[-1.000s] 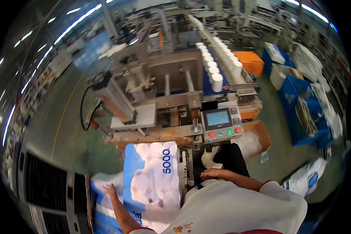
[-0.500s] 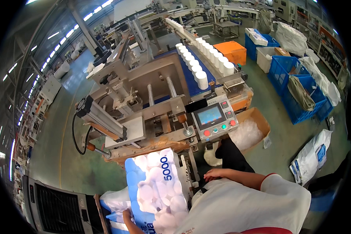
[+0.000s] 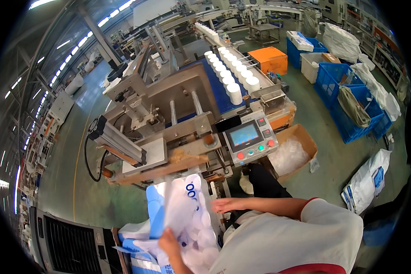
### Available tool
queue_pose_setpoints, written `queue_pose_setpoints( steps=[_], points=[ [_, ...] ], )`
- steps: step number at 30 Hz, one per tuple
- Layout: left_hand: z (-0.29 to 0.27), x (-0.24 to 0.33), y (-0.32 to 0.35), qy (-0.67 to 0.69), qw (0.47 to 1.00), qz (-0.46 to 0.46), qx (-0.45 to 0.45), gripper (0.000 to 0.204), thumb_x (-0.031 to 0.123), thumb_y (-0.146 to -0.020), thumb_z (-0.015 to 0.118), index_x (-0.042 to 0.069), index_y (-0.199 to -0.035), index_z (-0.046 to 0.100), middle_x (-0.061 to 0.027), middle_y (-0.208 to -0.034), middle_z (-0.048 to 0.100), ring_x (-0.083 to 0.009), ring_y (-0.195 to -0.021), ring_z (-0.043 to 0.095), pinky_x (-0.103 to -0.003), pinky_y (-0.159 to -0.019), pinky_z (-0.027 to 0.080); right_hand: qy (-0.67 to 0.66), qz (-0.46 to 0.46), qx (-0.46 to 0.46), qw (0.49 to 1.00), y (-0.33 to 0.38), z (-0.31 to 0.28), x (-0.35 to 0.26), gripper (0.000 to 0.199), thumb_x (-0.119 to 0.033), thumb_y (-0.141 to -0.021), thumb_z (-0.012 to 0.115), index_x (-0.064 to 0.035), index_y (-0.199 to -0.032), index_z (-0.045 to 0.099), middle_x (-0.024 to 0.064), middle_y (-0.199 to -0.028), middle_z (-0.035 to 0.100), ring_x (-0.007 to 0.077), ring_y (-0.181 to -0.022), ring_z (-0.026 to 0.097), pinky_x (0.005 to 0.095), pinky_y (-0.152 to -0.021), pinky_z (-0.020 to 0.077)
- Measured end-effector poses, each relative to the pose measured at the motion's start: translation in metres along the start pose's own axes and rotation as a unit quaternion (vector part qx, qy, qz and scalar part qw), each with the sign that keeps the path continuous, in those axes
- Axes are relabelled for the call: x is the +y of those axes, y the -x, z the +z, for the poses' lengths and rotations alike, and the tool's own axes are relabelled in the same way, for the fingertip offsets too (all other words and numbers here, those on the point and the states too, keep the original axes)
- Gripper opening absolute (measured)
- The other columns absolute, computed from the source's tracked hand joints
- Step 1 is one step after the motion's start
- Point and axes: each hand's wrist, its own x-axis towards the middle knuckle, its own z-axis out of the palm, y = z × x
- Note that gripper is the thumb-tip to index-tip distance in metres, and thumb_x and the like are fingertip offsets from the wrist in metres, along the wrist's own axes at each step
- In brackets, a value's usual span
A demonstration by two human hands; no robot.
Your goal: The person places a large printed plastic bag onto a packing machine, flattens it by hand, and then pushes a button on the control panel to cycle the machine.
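Observation:
A plastic pack (image 3: 198, 228), printed blue and white and full of white rolls, lies in front of the packing machine (image 3: 146, 102). My left hand (image 3: 170, 244) is over the pack's left side, closed on a thin, motion-blurred plastic bag (image 3: 169, 201) that rises from it. Beside that hand is a pile of flat blue-and-white plastic bags (image 3: 134, 244). At the pack's right edge my right hand (image 3: 224, 205) reaches out with fingers extended, holding nothing; I cannot tell whether its fingertips touch the pack.
A control panel (image 3: 247, 137) with a screen and coloured buttons stands ahead of my right hand. White rolls (image 3: 234, 93) stand in two rows on a blue conveyor (image 3: 210, 75). A cardboard box (image 3: 308, 137) of clear film, blue crates (image 3: 335, 82) and an orange box (image 3: 269, 60) are to the right.
My left hand has risen rightward from the flat bags, bringing up a bag. My right hand has moved left to the pack. The machine's front bar has shifted, and the right row of rolls has slid left.

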Motion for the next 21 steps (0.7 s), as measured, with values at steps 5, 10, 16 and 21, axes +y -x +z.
queue_pose_setpoints(
  steps=[5,10,16,21],
  points=[
    [0.065,0.066,0.010,-0.028,0.977,0.128,-0.169,0.037,0.030,-0.095,0.044,0.000,-0.082,0.062,-0.0239,-0.072,0.059,-0.0421,-0.068,0.056,-0.048,-0.061,0.044,-0.120,-0.057,0.139,0.981,0.007,0.007,-0.036,0.057,-0.032,-0.087,0.067,-0.0103,-0.134,0.043,0.0058,-0.127,0.051,0.0186,-0.118,0.049,0.0396,-0.095,0.0452],
    [0.090,0.091,0.003,0.039,0.963,0.174,-0.203,0.031,0.031,-0.092,0.050,0.005,-0.102,0.063,-0.0146,-0.087,0.064,-0.0342,-0.079,0.060,-0.044,-0.069,0.047,-0.091,-0.075,0.286,0.951,0.019,-0.050,0.002,0.031,-0.024,-0.082,0.072,-0.0072,-0.106,0.062,0.0020,-0.098,0.065,0.0127,-0.089,0.062,0.0299,-0.074,0.0512],
    [0.137,0.039,-0.022,-0.033,0.967,0.198,-0.155,0.043,0.037,-0.090,0.054,0.009,-0.123,0.057,-0.0199,-0.132,0.047,-0.0392,-0.123,0.040,-0.054,-0.099,0.032,-0.066,0.049,0.368,0.926,0.035,-0.082,0.027,0.032,-0.026,-0.078,0.076,-0.0050,-0.099,0.063,0.0038,-0.089,0.065,0.0128,-0.077,0.062,0.0275,-0.064,0.0500],
    [0.183,-0.059,0.010,-0.165,0.954,0.081,-0.238,0.062,0.053,-0.089,0.046,0.015,-0.137,0.043,-0.0241,-0.146,0.030,-0.0463,-0.137,0.016,-0.074,-0.100,0.009,0.052,0.013,0.316,0.947,0.002,-0.109,0.068,0.029,-0.024,-0.077,0.075,-0.0043,-0.096,0.066,0.0042,-0.084,0.066,0.0135,-0.074,0.062,0.0278,-0.065,0.0499]
  ],
)
